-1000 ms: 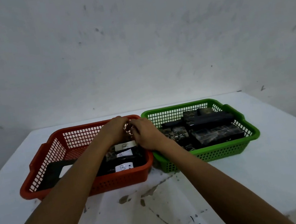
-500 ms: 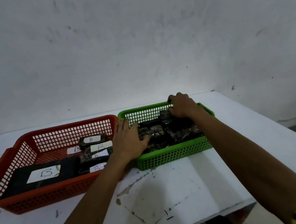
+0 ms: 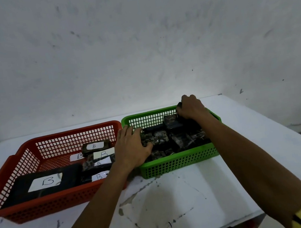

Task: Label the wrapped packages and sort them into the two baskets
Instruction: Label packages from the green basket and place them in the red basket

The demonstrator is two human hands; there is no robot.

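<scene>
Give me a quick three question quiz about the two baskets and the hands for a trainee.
1. True or false: the packages in the red basket carry white labels marked B.
2. Which basket are both hands in? A) red B) green C) neither
3. Fill in: the right hand is at the green basket's ____ edge.

Key: 1 true. 2 B; the left hand rests on the packages there. 3 far.

Left hand (image 3: 131, 149) covers packages at green basket (image 3: 180, 163) near-left corner. Right hand (image 3: 191, 107) fingertips hidden behind far rim. Red basket (image 3: 48, 205) left edge cropped.
</scene>
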